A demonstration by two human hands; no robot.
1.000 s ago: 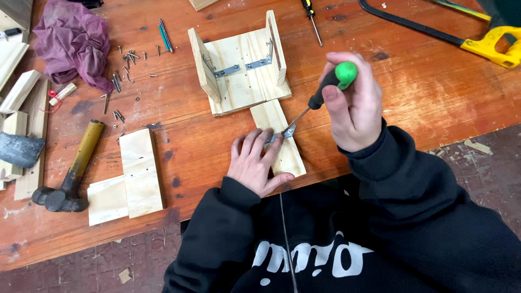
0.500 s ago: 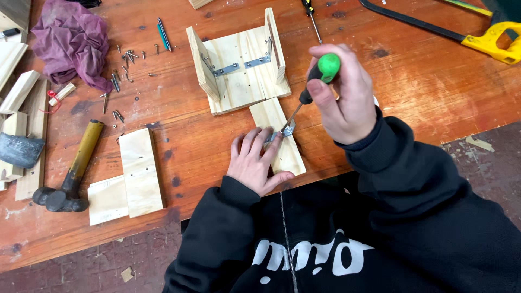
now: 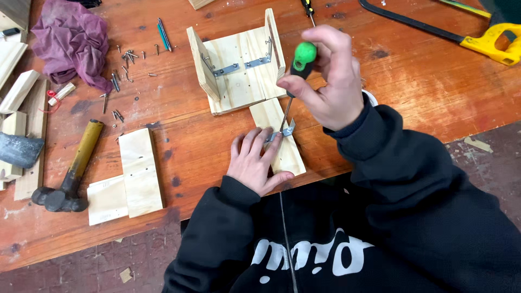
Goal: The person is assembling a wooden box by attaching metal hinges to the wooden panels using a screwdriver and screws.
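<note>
My right hand [image 3: 331, 81] grips a green-handled screwdriver [image 3: 298, 65], held nearly upright. Its tip rests on a small metal angle bracket [image 3: 286, 132] that lies on a light wooden board [image 3: 282, 146] at the bench's front edge. My left hand [image 3: 258, 163] lies flat on that board, fingers spread, with the fingertips against the bracket. Just behind the board stands a wooden U-shaped assembly [image 3: 239, 65] with two upright side pieces and metal brackets in its corners.
The orange workbench [image 3: 423, 97] carries a hammer [image 3: 73, 173], two loose boards [image 3: 135, 173], scattered screws [image 3: 122, 59], a purple rag [image 3: 68, 38], a yellow-handled saw [image 3: 483, 40], a second screwdriver [image 3: 307, 8] and wood offcuts [image 3: 16, 97] at the left.
My right hand has raised the screwdriver from slanted to nearly upright, moving left over the bracket. My left hand stays on the board.
</note>
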